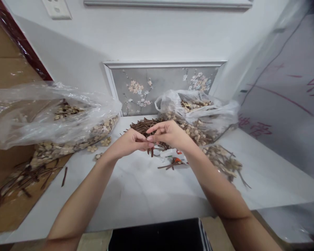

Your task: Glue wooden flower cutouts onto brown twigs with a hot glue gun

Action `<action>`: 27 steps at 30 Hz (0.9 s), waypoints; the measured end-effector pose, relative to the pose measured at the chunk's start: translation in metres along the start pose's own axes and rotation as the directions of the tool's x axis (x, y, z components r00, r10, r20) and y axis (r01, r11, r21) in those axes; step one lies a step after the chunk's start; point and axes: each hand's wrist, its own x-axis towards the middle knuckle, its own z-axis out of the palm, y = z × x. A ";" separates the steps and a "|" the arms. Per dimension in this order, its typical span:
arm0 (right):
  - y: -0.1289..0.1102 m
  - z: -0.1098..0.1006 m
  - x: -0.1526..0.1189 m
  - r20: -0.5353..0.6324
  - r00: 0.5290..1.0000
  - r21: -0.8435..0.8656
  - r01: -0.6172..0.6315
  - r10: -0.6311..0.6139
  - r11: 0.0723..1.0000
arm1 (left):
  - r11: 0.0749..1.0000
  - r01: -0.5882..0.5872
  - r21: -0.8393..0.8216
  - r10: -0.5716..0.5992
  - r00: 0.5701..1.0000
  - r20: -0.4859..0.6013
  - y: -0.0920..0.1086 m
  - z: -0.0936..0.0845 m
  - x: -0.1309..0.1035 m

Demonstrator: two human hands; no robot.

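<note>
My left hand [133, 142] and my right hand [166, 134] meet at the fingertips over the white table [146, 188]. Both are pinched closed, and whatever sits between the fingers is too small or hidden to make out. Just behind them lies a heap of thin brown sticks [143, 123], partly covered by my hands. Below my right hand are a white tube [170, 152] and a small orange-and-black item [177, 160] beside a few loose sticks [167, 166]. Several small pale flower-shaped pieces [105, 141] lie left of my left hand.
Clear plastic bags of pale pieces stand at left [94, 118] and at back right [199, 115]. Dried-looking pale pieces with stems [223, 160] lie at right. Cardboard [18, 212] with dark sticks is at left. A white wall [157, 38] closes the back.
</note>
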 end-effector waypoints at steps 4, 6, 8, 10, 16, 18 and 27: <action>-0.004 0.001 -0.001 -0.014 1.000 -0.028 0.005 -0.006 1.000 | 0.998 0.049 -0.046 -0.048 0.999 0.021 0.000 0.001 0.001; -0.006 0.000 -0.002 -0.008 1.000 -0.042 0.008 -0.008 0.999 | 0.997 0.046 -0.065 -0.045 0.999 0.023 0.000 0.001 0.001; -0.006 0.000 -0.002 0.011 1.000 -0.050 0.007 -0.006 0.999 | 0.997 0.033 -0.072 -0.029 0.998 0.055 -0.002 0.001 0.002; -0.005 0.002 -0.002 0.039 0.999 -0.076 -0.006 0.009 0.997 | 0.998 0.026 -0.058 -0.021 0.996 0.090 -0.003 0.001 0.002; -0.003 0.004 -0.001 0.048 0.999 -0.090 0.005 -0.001 0.996 | 0.993 0.054 -0.109 -0.042 0.993 0.114 0.001 0.001 0.001; -0.004 0.004 0.000 -0.009 0.999 -0.055 0.040 -0.040 0.998 | 0.993 0.067 -0.094 -0.060 0.995 0.080 0.002 -0.007 -0.004; 0.043 0.112 0.022 0.163 0.986 -0.365 0.075 -0.015 0.928 | 0.860 0.454 -0.233 -0.510 0.786 -0.349 -0.095 -0.128 -0.093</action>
